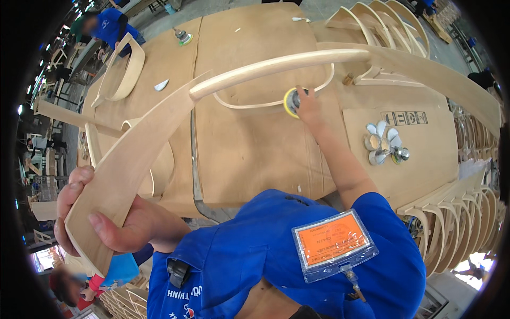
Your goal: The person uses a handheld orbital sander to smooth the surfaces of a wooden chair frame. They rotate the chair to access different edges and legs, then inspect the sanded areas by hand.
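Frame (281,65) clasped in left hand (130,224).

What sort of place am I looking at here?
Probably a woodworking shop, perhaps for furniture: curved wooden parts stand in a row at right, the left hand holds a curved wooden frame, and the right hand holds a round yellow-rimmed tool, possibly a sander.
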Demonstrator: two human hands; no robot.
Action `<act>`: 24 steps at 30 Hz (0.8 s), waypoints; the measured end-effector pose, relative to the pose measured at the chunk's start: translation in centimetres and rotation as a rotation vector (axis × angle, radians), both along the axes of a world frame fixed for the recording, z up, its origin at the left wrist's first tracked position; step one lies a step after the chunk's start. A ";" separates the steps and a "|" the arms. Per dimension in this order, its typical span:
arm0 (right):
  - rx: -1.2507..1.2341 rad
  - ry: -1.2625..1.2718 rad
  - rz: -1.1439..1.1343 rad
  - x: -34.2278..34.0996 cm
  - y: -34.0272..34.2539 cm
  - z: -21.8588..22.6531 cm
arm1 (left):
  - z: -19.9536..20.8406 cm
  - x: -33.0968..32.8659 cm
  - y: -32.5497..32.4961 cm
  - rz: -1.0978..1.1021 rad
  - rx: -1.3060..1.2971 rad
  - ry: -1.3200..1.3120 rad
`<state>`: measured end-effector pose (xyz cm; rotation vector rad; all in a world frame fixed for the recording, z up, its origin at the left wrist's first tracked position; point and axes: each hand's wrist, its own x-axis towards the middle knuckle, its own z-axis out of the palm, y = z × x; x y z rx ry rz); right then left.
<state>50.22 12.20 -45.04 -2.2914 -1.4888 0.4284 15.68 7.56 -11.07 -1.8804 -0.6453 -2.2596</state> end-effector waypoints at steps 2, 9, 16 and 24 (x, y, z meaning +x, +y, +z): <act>0.049 0.005 -0.035 2.5 -0.1 -0.1 | -0.3 0.0 -0.1 -0.008 0.001 0.000; 0.149 0.020 -0.197 9.8 0.2 1.2 | -1.7 -0.6 -0.8 -0.124 0.023 0.014; 0.343 0.072 -0.426 13.6 -5.2 -0.7 | -2.3 -1.4 -1.0 -0.212 0.017 0.007; -0.146 0.077 0.163 1.7 -16.4 -9.4 | -2.7 -2.1 0.3 -0.205 0.005 -0.027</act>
